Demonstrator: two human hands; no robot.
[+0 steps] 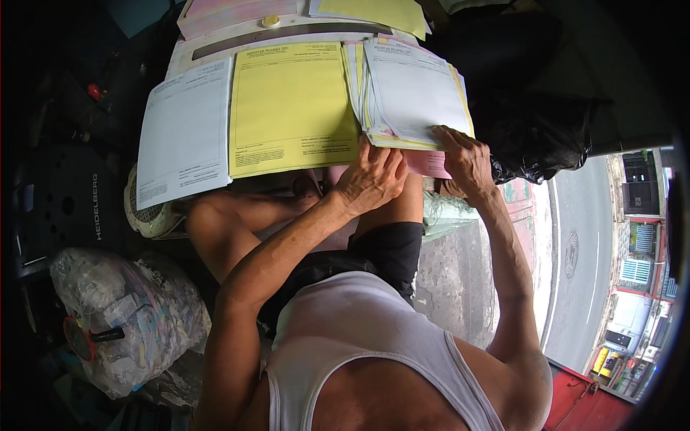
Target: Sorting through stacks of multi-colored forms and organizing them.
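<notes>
My left hand (pixel 374 175), fingers curled, is at the lower left corner of a fanned pile of printed forms (pixel 415 91), pinching its edge. My right hand (pixel 466 159) grips the pile's lower right corner, fingertips on the white top sheet and thumb hidden. White, yellow and pink sheets alternate in this pile. Beneath it, between my hands, a pink form (pixel 428 163) shows. Left of the pile lies a yellow form (pixel 291 105), and farther left a white stack of forms (pixel 186 132) reaches past the table's edge. All bear print.
Behind the forms, the worktable (pixel 237 37) holds a pink-edged paper stack (pixel 232 16), more yellow sheets (pixel 372 13) and a small round yellow-topped container (pixel 270 21). A black plastic bag (pixel 539 140) stands at right. A filled clear bag (pixel 129 318) sits at lower left. A road (pixel 579 253) runs outside.
</notes>
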